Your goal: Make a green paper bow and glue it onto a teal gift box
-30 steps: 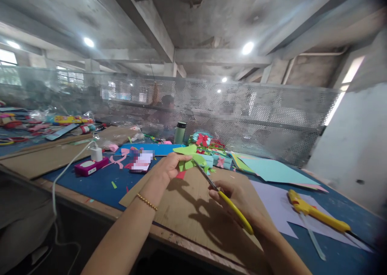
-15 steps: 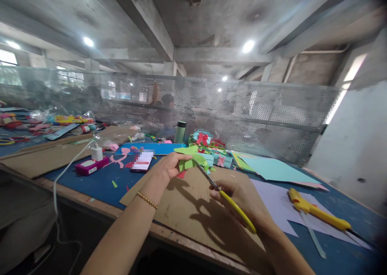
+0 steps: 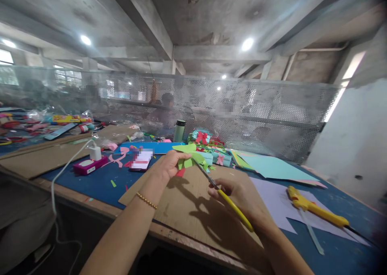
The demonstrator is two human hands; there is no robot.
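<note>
My left hand (image 3: pixel 169 166) pinches a green paper cutout (image 3: pixel 189 156) and holds it above a brown cardboard sheet (image 3: pixel 193 204). A gold bracelet sits on that wrist. My right hand (image 3: pixel 240 196) grips yellow-handled scissors (image 3: pixel 222 196), and their blades reach up into the green paper. Both hands hover over the cardboard, which lies on the blue table (image 3: pixel 99 182).
A yellow glue gun (image 3: pixel 314 210) lies on pale paper at the right. Teal and pink sheets (image 3: pixel 272 168), finished paper crafts (image 3: pixel 208 146), a dark flask (image 3: pixel 179 131), a phone (image 3: pixel 140 161) and a magenta box with a white charger (image 3: pixel 90 163) stand behind. A perforated metal screen (image 3: pixel 242 114) closes off the back, with people beyond it.
The hands and scissors stay almost in place. The scissor blades have shifted slightly in the green paper, and the view has drifted a little.
</note>
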